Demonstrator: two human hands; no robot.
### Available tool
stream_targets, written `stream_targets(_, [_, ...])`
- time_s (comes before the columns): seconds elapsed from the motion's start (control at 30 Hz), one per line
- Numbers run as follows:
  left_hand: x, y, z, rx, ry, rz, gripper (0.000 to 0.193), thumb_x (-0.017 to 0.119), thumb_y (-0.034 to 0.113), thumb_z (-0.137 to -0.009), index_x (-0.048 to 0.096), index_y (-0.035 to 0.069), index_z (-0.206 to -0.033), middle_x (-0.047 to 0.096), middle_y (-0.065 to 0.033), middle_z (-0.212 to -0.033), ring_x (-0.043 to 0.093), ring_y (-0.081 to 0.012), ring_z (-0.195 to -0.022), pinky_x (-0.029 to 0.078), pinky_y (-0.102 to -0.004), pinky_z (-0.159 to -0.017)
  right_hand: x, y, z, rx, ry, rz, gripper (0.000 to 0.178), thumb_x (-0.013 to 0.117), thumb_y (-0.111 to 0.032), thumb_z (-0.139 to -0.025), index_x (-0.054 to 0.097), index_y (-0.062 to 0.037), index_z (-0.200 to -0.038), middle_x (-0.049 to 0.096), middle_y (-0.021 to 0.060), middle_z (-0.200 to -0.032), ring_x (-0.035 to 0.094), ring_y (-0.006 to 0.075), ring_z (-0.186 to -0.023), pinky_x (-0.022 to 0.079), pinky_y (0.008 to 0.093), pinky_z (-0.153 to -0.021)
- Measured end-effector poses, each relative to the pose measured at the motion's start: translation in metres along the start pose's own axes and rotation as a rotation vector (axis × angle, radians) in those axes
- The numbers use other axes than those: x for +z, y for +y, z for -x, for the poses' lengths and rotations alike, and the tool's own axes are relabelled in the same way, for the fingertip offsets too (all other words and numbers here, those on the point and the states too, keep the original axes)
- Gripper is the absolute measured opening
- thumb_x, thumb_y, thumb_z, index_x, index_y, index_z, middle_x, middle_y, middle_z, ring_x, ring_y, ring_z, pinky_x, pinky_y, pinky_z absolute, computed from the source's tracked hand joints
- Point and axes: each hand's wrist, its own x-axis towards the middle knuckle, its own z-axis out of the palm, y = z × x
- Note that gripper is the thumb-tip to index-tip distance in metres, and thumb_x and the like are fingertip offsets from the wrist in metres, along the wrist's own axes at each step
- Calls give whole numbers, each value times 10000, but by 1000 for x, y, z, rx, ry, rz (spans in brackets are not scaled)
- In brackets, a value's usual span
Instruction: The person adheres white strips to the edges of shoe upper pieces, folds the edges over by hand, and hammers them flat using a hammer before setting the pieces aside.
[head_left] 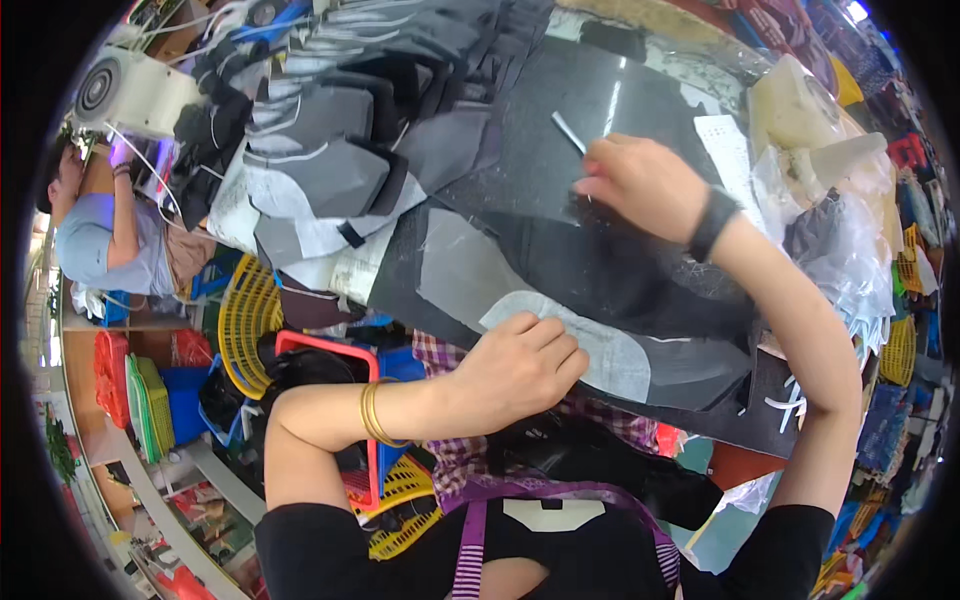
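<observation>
Fingers curled, my left hand (515, 370) rests on a whitish curved cut piece (615, 365) near the board's front edge; the thumb is hidden. That piece lies against a dark grey cut panel (460, 265). Farther right, my right hand (640, 185) is closed over the dark work board (540, 100), slightly blurred. A thin pale stick-like tool (568, 132) sticks out from its fingertips toward the far left; its exact kind cannot be told. Black material (620, 270) lies between my two hands.
Overlapping stacks of grey and black cut pieces (330, 150) fill the left of the table. A whitish plastic container (795, 105) and clear plastic bags (840, 240) stand right. Yellow baskets (250, 320) and a red-rimmed crate (375, 430) are at left. Another person (100, 230) sits far left.
</observation>
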Motion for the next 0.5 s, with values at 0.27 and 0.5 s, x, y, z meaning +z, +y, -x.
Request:
stream_targets(0.27, [-17, -10, 21, 207, 301, 173, 407, 644, 144, -765, 615, 46, -1159, 609, -87, -1147, 581, -211, -1083, 460, -372, -947, 23, 16, -9, 213, 270, 207, 391, 700, -261, -853, 504, 12, -1051, 599, 244, -961, 636, 436, -827, 532, 470, -718])
stream_targets(0.5, [-41, -45, 29, 120, 165, -369, 429, 578, 164, -792, 620, 63, -1207, 559, -78, -1309, 499, -242, -1267, 382, -462, -1068, -36, -6, -5, 561, -148, -829, 198, 571, -188, -964, 591, 8, -946, 693, 91, -901, 679, 116, -690, 562, 233, -575])
